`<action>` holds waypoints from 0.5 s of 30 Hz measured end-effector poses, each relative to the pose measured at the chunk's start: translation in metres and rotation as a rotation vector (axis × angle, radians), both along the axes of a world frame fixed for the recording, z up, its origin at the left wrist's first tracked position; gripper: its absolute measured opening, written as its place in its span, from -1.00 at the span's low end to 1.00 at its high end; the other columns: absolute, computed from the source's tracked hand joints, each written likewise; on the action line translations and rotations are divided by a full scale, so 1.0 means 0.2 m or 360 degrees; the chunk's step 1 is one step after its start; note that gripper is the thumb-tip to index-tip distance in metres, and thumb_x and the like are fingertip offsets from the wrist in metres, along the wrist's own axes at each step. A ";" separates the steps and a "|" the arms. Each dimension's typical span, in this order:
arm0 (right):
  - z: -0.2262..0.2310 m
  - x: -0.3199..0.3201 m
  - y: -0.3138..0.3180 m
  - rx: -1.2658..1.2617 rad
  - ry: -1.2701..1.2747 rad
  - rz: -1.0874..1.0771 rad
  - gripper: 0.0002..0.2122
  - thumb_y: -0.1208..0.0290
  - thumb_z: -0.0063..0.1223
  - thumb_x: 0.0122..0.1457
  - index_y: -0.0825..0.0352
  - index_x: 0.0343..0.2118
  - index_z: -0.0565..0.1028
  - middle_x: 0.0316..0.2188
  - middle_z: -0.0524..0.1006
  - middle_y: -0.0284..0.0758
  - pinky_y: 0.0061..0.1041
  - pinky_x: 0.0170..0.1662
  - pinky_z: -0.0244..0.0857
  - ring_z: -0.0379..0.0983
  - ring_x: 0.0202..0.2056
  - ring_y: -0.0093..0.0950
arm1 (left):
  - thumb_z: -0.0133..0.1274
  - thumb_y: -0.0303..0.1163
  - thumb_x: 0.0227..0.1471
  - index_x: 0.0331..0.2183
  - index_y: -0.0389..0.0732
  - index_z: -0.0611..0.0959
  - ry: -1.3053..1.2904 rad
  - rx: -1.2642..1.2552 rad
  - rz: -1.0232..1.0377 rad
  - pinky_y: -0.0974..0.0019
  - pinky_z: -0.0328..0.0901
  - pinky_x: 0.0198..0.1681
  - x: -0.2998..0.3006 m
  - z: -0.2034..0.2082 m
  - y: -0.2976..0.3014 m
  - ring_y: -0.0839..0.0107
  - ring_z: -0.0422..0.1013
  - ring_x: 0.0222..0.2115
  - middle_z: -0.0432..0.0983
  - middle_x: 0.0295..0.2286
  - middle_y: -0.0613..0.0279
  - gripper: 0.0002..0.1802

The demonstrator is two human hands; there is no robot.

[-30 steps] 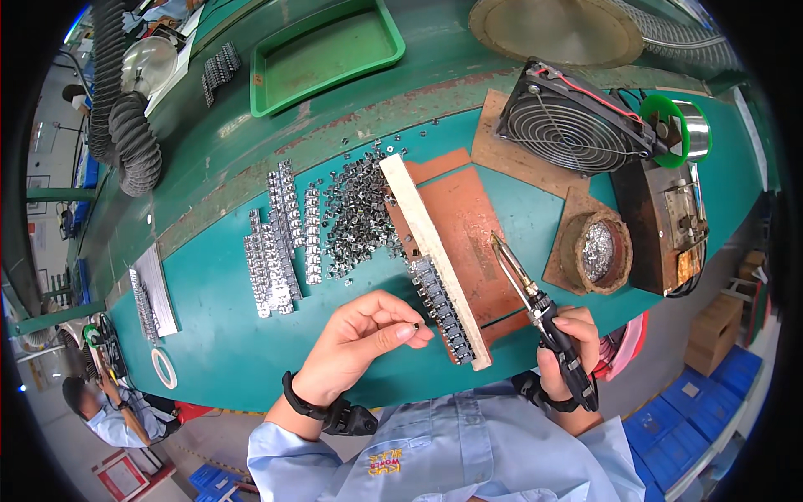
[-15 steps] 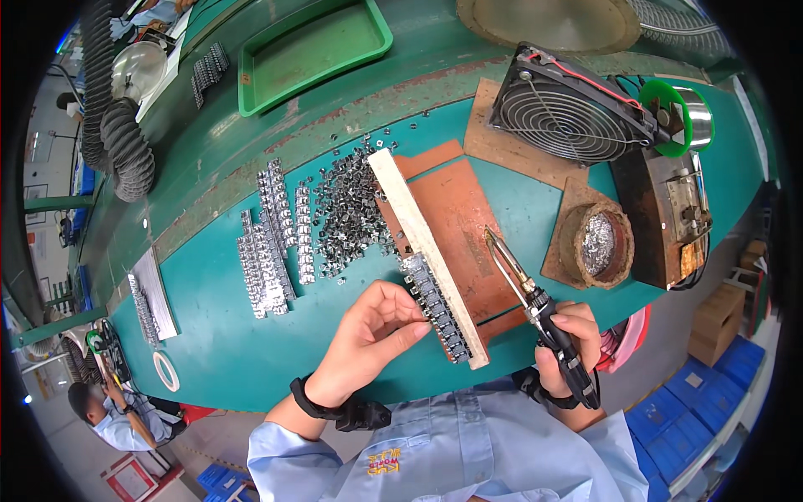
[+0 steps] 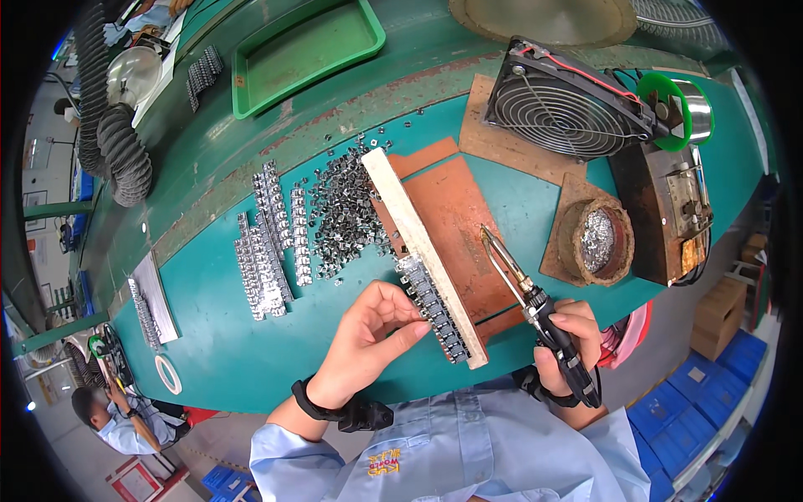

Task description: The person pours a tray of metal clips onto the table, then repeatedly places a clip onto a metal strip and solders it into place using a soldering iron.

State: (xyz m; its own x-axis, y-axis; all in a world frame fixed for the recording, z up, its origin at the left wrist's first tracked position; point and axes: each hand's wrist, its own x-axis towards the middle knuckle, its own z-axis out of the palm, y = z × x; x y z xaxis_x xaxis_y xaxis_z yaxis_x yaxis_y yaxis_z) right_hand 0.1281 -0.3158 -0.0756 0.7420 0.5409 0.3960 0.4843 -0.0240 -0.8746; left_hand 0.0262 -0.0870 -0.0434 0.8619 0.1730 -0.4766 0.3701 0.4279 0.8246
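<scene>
My left hand (image 3: 378, 328) pinches the near side of a circuit board strip (image 3: 431, 305), which carries a row of small dark and metal parts. The strip leans along a pale straight bar (image 3: 422, 251) that lies across a reddish-brown board (image 3: 456, 222). In my right hand (image 3: 570, 347) is a black-handled soldering iron (image 3: 535, 299) with a thin tube beside its shaft; its tip points up and left, over the brown board. A heap of small metal parts (image 3: 343, 209) spreads to the left of the bar.
Finished-looking strips (image 3: 263, 251) lie left of the heap. Rightward stand a round pot of silvery scraps (image 3: 598, 238), a fan (image 3: 565, 105), a green solder spool (image 3: 682, 113) and a metal box (image 3: 652, 209). A green tray (image 3: 305, 63) sits at the back, a tape ring (image 3: 167, 374) at left.
The view has shifted slightly, so the bench things appear a little to the left. Both hands keep their grips, and the strip and iron show hardly any movement.
</scene>
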 end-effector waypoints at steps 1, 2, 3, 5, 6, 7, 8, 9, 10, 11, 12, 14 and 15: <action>0.00 0.00 0.00 -0.0004 -0.0003 -0.0006 -0.64 0.51 0.17 -0.16 0.40 -0.25 0.34 -0.47 0.39 -0.21 -0.49 -0.39 0.26 0.35 -0.48 -0.42 | 0.01 -0.64 -0.06 -0.38 -0.19 0.34 0.0000 0.0000 0.0001 0.55 0.25 -0.34 0.00 0.00 0.00 0.63 0.34 -0.42 0.39 -0.48 0.37 -0.78; 0.00 0.00 -0.01 -0.0009 -0.0007 -0.0012 -0.64 0.51 0.17 -0.16 0.40 -0.25 0.34 -0.47 0.39 -0.21 -0.49 -0.39 0.26 0.35 -0.48 -0.41 | 0.01 -0.65 -0.06 -0.38 -0.19 0.34 0.0001 -0.0018 -0.0003 0.55 0.26 -0.33 0.00 0.00 0.00 0.62 0.35 -0.42 0.39 -0.48 0.37 -0.79; 0.00 0.00 -0.01 -0.0011 -0.0010 -0.0011 -0.64 0.51 0.17 -0.16 0.40 -0.25 0.34 -0.47 0.39 -0.21 -0.49 -0.39 0.26 0.35 -0.48 -0.41 | 0.01 -0.65 -0.07 -0.38 -0.19 0.35 0.0000 -0.0038 -0.0006 0.54 0.26 -0.33 0.00 -0.01 0.00 0.61 0.36 -0.42 0.40 -0.48 0.37 -0.79; 0.00 0.00 -0.01 -0.0005 0.0024 -0.0012 -0.63 0.49 0.18 -0.16 0.39 -0.24 0.34 -0.47 0.39 -0.21 -0.47 -0.38 0.25 0.35 -0.48 -0.41 | 0.01 -0.65 -0.07 -0.39 -0.20 0.35 -0.0007 -0.0062 -0.0008 0.54 0.27 -0.32 0.00 -0.01 0.01 0.60 0.37 -0.41 0.40 -0.48 0.36 -0.79; 0.00 0.00 -0.01 -0.0004 0.0040 -0.0012 -0.63 0.48 0.19 -0.16 0.39 -0.24 0.34 -0.47 0.38 -0.21 -0.46 -0.38 0.25 0.35 -0.48 -0.41 | 0.01 -0.65 -0.07 -0.39 -0.20 0.35 0.0011 -0.0110 -0.0008 0.53 0.28 -0.31 0.00 -0.01 0.01 0.59 0.38 -0.41 0.40 -0.48 0.36 -0.79; 0.00 -0.01 -0.01 -0.0010 0.0034 -0.0009 -0.63 0.48 0.19 -0.16 0.39 -0.24 0.34 -0.47 0.38 -0.21 -0.46 -0.38 0.25 0.35 -0.48 -0.41 | 0.01 -0.65 -0.07 -0.39 -0.20 0.35 0.0029 -0.0159 -0.0007 0.53 0.28 -0.31 0.00 -0.02 0.02 0.58 0.38 -0.40 0.41 -0.47 0.35 -0.79; 0.00 -0.02 -0.02 0.0035 0.0117 -0.0034 -0.62 0.47 0.20 -0.16 0.39 -0.24 0.34 -0.48 0.39 -0.21 -0.46 -0.38 0.24 0.34 -0.49 -0.41 | 0.01 -0.65 -0.07 -0.40 -0.20 0.36 0.0047 -0.0209 0.0002 0.52 0.29 -0.30 -0.01 -0.02 0.02 0.57 0.39 -0.40 0.41 -0.47 0.35 -0.79; 0.01 -0.04 -0.03 0.0078 0.0201 -0.0059 -0.62 0.45 0.21 -0.17 0.39 -0.25 0.35 -0.48 0.39 -0.22 -0.46 -0.39 0.23 0.34 -0.49 -0.41 | 0.01 -0.65 -0.07 -0.40 -0.20 0.36 0.0042 -0.0217 0.0014 0.52 0.29 -0.30 -0.01 -0.02 0.03 0.57 0.39 -0.40 0.41 -0.47 0.35 -0.79; 0.01 -0.05 -0.04 0.0120 0.0286 -0.0083 -0.61 0.43 0.22 -0.18 0.39 -0.25 0.36 -0.49 0.40 -0.22 -0.45 -0.39 0.23 0.34 -0.50 -0.41 | 0.01 -0.64 -0.06 -0.39 -0.20 0.36 0.0037 -0.0237 -0.0011 0.52 0.27 -0.29 -0.01 -0.02 0.03 0.58 0.38 -0.39 0.41 -0.46 0.34 -0.81; 0.02 -0.04 -0.05 0.0110 0.0283 -0.0069 -0.61 0.43 0.22 -0.18 0.39 -0.25 0.36 -0.49 0.40 -0.22 -0.45 -0.39 0.23 0.34 -0.50 -0.41 | 0.01 -0.63 -0.05 -0.38 -0.21 0.36 0.0033 -0.0258 -0.0034 0.52 0.26 -0.27 -0.01 -0.02 0.04 0.60 0.37 -0.38 0.41 -0.44 0.34 -0.82; 0.04 -0.03 -0.06 0.0115 0.0212 0.0000 -0.62 0.41 0.24 -0.19 0.38 -0.27 0.37 -0.51 0.41 -0.24 -0.46 -0.40 0.21 0.34 -0.52 -0.41 | 0.00 -0.61 -0.03 -0.38 -0.21 0.36 0.0029 -0.0279 -0.0057 0.52 0.25 -0.26 0.00 -0.03 0.05 0.62 0.35 -0.37 0.41 -0.43 0.34 -0.83; 0.09 -0.02 -0.07 0.0132 0.0077 0.0142 -0.62 0.37 0.26 -0.21 0.38 -0.30 0.40 -0.55 0.43 -0.27 -0.47 -0.41 0.19 0.34 -0.55 -0.43 | 0.01 -0.61 -0.03 -0.38 -0.21 0.36 0.0018 -0.0301 -0.0044 0.52 0.25 -0.26 -0.01 -0.04 0.05 0.61 0.35 -0.37 0.42 -0.43 0.34 -0.82; 0.11 -0.01 -0.07 0.0124 0.0079 0.0159 -0.62 0.37 0.26 -0.21 0.38 -0.30 0.40 -0.55 0.43 -0.27 -0.47 -0.41 0.19 0.34 -0.55 -0.43 | 0.01 -0.61 -0.04 -0.39 -0.21 0.36 0.0010 -0.0313 -0.0049 0.52 0.25 -0.26 -0.01 -0.04 0.06 0.61 0.36 -0.37 0.42 -0.43 0.34 -0.82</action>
